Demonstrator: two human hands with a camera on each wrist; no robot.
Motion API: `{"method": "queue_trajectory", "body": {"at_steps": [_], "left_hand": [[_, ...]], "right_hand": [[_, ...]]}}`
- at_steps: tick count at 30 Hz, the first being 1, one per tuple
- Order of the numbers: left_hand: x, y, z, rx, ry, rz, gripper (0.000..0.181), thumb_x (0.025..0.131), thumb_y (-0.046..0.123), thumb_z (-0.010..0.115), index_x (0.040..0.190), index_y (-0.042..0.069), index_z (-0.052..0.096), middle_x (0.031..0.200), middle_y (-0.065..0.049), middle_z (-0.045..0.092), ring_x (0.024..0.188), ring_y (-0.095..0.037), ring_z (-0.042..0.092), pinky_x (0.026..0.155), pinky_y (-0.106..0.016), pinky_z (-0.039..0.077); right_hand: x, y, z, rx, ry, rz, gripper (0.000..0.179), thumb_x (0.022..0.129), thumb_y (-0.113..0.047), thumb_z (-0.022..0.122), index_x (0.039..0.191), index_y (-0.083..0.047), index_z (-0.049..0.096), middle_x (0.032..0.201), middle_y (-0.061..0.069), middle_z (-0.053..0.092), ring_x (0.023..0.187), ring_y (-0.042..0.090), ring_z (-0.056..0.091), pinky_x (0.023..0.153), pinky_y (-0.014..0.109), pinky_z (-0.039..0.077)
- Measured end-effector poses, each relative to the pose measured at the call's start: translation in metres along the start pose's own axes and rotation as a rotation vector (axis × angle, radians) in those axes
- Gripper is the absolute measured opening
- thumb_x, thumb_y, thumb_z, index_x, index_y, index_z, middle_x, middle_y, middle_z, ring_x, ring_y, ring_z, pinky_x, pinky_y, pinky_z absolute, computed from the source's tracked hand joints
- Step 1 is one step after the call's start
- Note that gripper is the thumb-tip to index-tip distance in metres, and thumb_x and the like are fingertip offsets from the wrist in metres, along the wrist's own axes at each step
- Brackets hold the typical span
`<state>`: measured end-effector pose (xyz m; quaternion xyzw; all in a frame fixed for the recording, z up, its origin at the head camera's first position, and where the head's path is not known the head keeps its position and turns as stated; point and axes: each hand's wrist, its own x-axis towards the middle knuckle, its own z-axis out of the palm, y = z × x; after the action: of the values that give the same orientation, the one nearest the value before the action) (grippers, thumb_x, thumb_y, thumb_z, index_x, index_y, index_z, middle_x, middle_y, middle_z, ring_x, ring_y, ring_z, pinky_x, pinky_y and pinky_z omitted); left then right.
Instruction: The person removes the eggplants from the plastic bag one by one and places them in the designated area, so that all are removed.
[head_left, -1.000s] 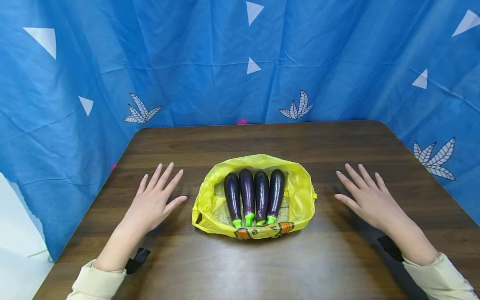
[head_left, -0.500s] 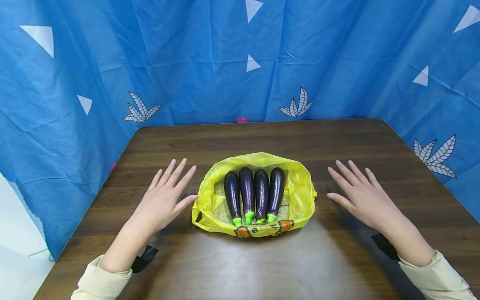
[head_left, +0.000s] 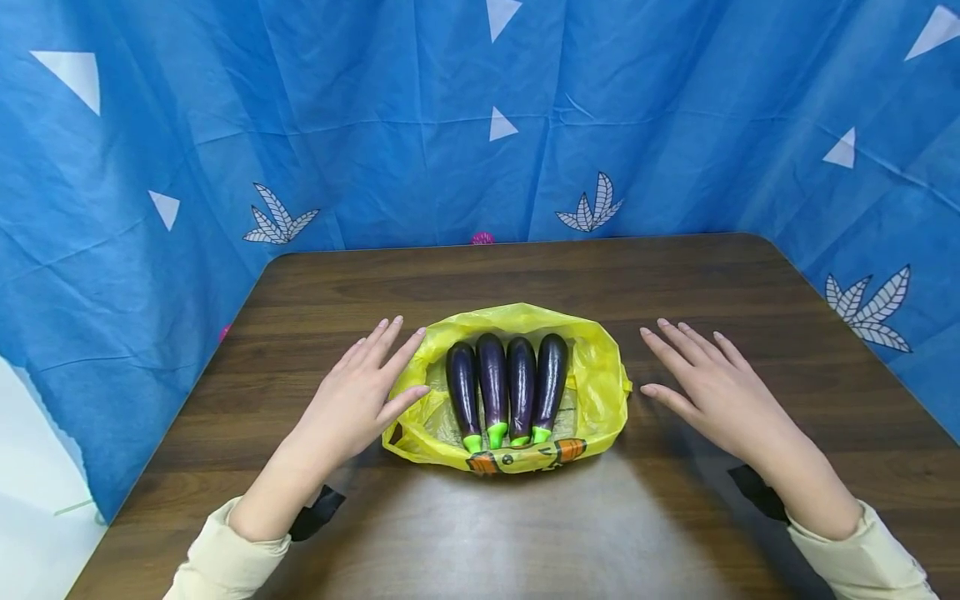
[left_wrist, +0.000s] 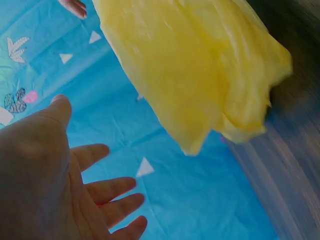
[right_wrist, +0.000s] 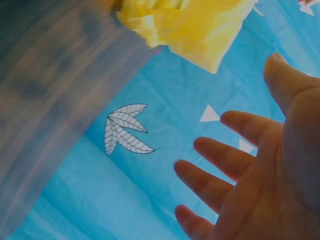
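Note:
A yellow plastic bag (head_left: 600, 392) sits on the table with its mouth spread wide. Inside it several dark purple eggplants (head_left: 492, 379) lie side by side, their green stem ends toward me. My left hand (head_left: 352, 400) hovers at the bag's left side, fingers straight and spread, thumb and index tip overlapping the rim in the head view. My right hand (head_left: 723, 396) is held off the bag's right side, fingers extended and holding nothing. In the left wrist view the bag (left_wrist: 185, 65) stands beyond the open palm; the right wrist view shows part of it past the fingers (right_wrist: 205, 185).
The brown wooden table (head_left: 480, 533) runs to a far edge with rounded corners. Behind it and along both sides hangs a blue curtain (head_left: 420, 100) printed with white triangles and leaves. A white surface (head_left: 37, 517) shows at the lower left.
Both hands have moved inward toward the bag, the left one farther, from beside the bag to overlapping its left rim. Bag and eggplants have stayed put; the head view has shifted slightly.

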<state>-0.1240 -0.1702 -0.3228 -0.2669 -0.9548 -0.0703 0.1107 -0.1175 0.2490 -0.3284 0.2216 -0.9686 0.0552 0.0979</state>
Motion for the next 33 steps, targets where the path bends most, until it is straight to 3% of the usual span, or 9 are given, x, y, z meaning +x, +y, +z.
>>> {"method": "queue_trajectory", "body": {"at_steps": [7,17,25,33], "left_hand": [[0.008,0.014,0.009,-0.048,-0.007,0.02,0.065,0.092,0.048,0.053,0.144,0.012,0.038,0.143,-0.019,0.036,0.13,-0.032,0.034,0.096,-0.048,0.036],[0.014,0.025,0.023,-0.147,-0.032,0.003,0.063,0.091,0.045,0.057,0.144,0.016,0.04,0.142,-0.016,0.039,0.122,-0.035,0.044,0.083,-0.051,0.046],[0.016,0.024,0.035,-0.183,-0.012,0.014,0.056,0.09,0.036,0.063,0.137,0.01,0.049,0.125,-0.015,0.056,0.11,-0.031,0.056,0.084,-0.047,0.047],[0.019,0.024,0.045,-0.225,-0.029,-0.027,0.052,0.09,0.033,0.064,0.135,0.011,0.052,0.105,-0.01,0.063,0.078,-0.017,0.061,0.073,-0.042,0.05]], "right_hand": [[0.003,-0.009,-0.003,0.024,0.027,-0.044,0.07,0.089,-0.041,0.061,0.145,-0.009,0.036,0.139,0.022,0.04,0.122,0.04,0.041,0.098,0.057,0.028],[0.004,-0.017,0.001,0.099,0.058,-0.044,0.069,0.087,-0.033,0.066,0.145,-0.013,0.036,0.134,0.018,0.047,0.115,0.04,0.047,0.093,0.057,0.034],[0.005,-0.017,0.008,0.162,0.03,-0.028,0.061,0.091,-0.037,0.061,0.144,-0.015,0.039,0.119,0.016,0.059,0.104,0.036,0.056,0.084,0.055,0.042],[0.006,-0.018,0.014,0.196,0.028,-0.02,0.054,0.091,-0.032,0.062,0.14,-0.013,0.047,0.109,0.015,0.064,0.093,0.031,0.061,0.074,0.051,0.048]]}}
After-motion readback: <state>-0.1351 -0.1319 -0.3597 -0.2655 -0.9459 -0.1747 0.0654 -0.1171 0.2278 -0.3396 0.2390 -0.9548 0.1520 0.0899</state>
